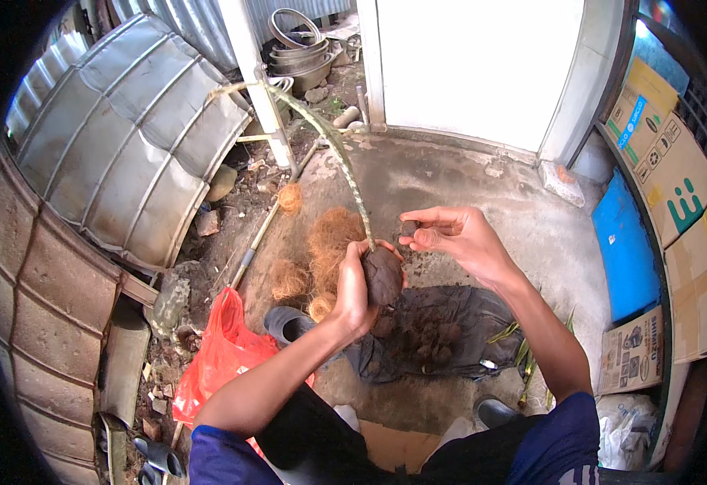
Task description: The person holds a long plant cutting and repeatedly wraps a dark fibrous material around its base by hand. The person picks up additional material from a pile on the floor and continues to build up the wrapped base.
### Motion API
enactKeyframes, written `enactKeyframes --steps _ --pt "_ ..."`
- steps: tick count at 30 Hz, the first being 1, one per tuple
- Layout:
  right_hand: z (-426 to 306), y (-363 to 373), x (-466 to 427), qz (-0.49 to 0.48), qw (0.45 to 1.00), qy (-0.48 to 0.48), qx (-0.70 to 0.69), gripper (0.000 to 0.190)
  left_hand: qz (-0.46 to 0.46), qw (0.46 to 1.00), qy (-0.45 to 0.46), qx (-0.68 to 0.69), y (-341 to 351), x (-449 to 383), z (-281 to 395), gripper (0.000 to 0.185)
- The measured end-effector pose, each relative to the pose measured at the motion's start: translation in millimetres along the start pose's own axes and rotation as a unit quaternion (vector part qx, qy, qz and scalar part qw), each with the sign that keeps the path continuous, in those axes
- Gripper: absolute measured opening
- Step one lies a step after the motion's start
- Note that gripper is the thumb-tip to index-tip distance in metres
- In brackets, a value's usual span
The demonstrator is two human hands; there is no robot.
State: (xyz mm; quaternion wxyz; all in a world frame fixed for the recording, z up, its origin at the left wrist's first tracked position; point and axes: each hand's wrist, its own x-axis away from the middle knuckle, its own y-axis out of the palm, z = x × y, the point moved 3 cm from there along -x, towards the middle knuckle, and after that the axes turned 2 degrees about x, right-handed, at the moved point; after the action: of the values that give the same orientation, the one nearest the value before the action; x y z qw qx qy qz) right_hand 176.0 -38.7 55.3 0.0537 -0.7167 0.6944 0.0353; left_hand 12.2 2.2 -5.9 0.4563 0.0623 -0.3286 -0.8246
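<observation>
My left hand (353,291) cups a dark ball of soil (382,277). A long, arching plant stem (353,182) with green and pale mottling rises from the top of the ball and bends away to the upper left. Just right of the ball, apart from it, my right hand (429,230) pinches a small dark lump of soil (409,228) between thumb and fingers. Below the hands, a black plastic sheet (475,315) on the floor bears loose soil and several dark clumps (441,351). Tangled brown coconut fibre (332,242) lies left of the ball.
A red plastic bag (220,357) stands at lower left, near a black slipper (287,324). Cut green leaves (529,357) lie right of the sheet. Cardboard boxes (662,163) and a blue panel (626,248) line the right side. Stacked basins (302,60) stand behind a white post (256,79).
</observation>
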Motion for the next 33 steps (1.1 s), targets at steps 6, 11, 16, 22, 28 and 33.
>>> enactKeyframes --steps 6,11,16,22,28,33 --pt "-3.0 2.2 2.0 -0.007 0.999 0.025 -0.043 0.037 0.003 0.999 0.044 -0.026 11.5 1.5 -0.2 0.041" --pt "3.3 0.0 1.4 -0.017 1.000 0.018 0.004 0.032 -0.021 0.999 0.046 -0.011 7.9 -0.7 -1.1 0.046" --pt "7.7 2.6 4.2 -0.003 0.998 -0.026 0.065 0.025 -0.016 0.998 0.058 -0.030 9.4 0.1 1.7 0.049" --pt "16.8 0.5 1.3 -0.007 0.998 -0.003 0.065 0.022 -0.005 0.998 0.059 -0.034 10.7 1.0 3.7 0.053" --pt "19.2 5.3 3.0 -0.019 0.998 0.019 0.065 0.021 0.021 0.998 0.057 -0.023 11.0 0.9 3.6 0.057" --pt "12.7 6.7 3.4 0.022 1.000 0.003 -0.007 0.025 -0.004 0.995 0.077 -0.061 8.1 2.8 7.4 0.048"
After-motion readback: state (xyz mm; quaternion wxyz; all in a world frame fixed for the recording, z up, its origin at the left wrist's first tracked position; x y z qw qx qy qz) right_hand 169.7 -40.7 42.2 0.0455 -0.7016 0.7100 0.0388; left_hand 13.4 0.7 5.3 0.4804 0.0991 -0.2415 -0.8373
